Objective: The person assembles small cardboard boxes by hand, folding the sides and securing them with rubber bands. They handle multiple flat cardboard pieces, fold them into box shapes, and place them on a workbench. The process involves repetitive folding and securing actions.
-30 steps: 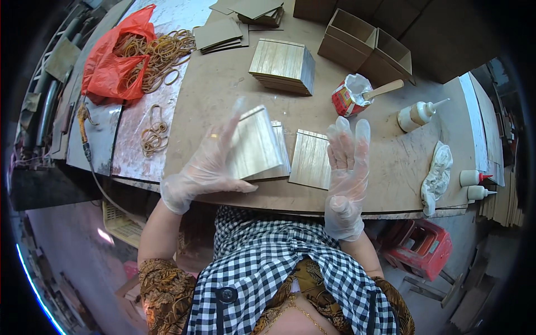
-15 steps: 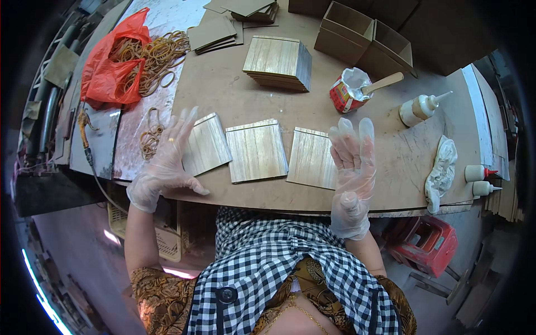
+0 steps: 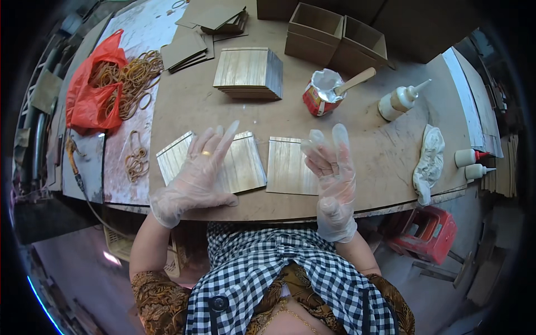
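Wooden panels (image 3: 290, 165), 3 side by side under 2 gloved hands, fingers (image 3: 223, 142) spread, empty.

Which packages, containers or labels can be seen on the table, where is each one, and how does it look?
Red can: table middle, white lining, wooden stick inside.
Glue bottle: right of the can, cream, pointed nozzle.
Cardboard boxes: far edge, brown, open.
Red plastic bag: far left, crumpled, beside rubber bands.

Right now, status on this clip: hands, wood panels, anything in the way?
Left hand gloved, open, flat on the left panels. Right hand gloved, open, raised over the right panel, holding nothing. Panel stack and glue can behind, not in the way.
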{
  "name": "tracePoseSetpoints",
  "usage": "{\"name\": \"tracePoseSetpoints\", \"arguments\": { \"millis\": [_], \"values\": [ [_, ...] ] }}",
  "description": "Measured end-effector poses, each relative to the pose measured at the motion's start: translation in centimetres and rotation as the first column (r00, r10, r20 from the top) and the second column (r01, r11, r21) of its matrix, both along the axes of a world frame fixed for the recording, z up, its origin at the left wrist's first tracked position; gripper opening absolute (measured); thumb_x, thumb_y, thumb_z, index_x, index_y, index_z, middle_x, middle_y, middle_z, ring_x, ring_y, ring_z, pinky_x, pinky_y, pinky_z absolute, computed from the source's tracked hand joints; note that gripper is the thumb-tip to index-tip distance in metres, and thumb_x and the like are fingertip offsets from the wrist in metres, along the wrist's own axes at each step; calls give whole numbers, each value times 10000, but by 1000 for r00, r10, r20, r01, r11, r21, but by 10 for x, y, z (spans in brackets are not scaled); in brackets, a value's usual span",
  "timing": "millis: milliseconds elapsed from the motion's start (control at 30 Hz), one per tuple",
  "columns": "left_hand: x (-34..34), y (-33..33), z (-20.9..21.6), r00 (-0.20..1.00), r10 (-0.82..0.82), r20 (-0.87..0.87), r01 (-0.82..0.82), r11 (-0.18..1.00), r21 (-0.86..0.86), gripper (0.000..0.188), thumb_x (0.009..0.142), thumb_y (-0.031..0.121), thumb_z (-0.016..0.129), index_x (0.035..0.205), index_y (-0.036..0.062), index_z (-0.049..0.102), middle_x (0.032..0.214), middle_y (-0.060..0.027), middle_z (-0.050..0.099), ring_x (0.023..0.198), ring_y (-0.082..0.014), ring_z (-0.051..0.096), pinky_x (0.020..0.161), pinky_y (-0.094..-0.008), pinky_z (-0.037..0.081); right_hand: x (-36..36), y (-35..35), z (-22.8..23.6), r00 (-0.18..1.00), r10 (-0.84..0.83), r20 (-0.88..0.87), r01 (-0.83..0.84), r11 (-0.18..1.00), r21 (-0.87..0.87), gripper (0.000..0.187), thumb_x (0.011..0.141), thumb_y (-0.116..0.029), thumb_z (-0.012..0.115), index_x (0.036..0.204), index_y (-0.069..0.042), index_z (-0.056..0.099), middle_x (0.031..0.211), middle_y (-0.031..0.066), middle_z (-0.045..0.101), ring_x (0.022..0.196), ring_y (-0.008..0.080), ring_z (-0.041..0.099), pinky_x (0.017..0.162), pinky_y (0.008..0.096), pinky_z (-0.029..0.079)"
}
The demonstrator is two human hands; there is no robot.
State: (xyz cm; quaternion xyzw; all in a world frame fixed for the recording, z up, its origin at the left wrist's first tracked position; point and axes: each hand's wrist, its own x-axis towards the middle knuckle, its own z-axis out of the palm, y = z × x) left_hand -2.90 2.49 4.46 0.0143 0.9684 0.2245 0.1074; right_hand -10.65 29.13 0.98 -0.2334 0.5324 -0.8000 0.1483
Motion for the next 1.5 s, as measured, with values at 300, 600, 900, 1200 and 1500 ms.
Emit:
{"name": "tracePoseSetpoints", "arguments": {
  "millis": [300,600,900,1200,1500],
  "values": [
    [3,-13,0,996,-11,-93,25,988,151,1370,583,570,854,1582,68,63,1516,-255,341,1390,-481,291,1178,-537,204,-6,4,7,994,-94,61,96,995,-15,1182,743,-552,808,1576,-54,133,1523,221,393,1369,331,458,1142,422,332],
    [10,-12,-7,982,-26,-188,66,976,207,1390,570,632,853,1577,47,94,1611,-218,200,1430,-467,234,1204,-510,128,-5,6,-2,996,-63,68,64,998,-3,1129,750,-577,791,1574,-104,181,1552,217,346,1376,339,448,1138,439,342],
    [25,0,-11,954,76,-289,82,864,498,1399,566,556,905,1580,46,88,1620,-242,129,1447,-431,219,1182,-502,190,-3,-22,6,937,325,-130,-297,935,193,1432,612,-489,903,1578,-150,-98,1638,201,78,1492,366,195,1203,472,208],
    [36,30,-6,989,36,-141,114,406,907,1459,547,217,976,1597,160,-35,1639,-186,73,1487,-316,187,1195,-456,200,7,-54,5,899,431,77,-427,902,-59,1496,622,-474,919,1553,-171,-212,1628,206,70,1496,338,179,1198,481,203],
    [38,32,-12,969,64,-238,164,555,815,1440,586,255,955,1585,100,-71,1611,-200,152,1476,-327,217,1197,-470,176,10,-56,7,886,458,-76,-460,887,-25,1548,610,-488,927,1524,-177,-282,1604,235,83,1491,371,174,1208,505,182]
  ]
}}
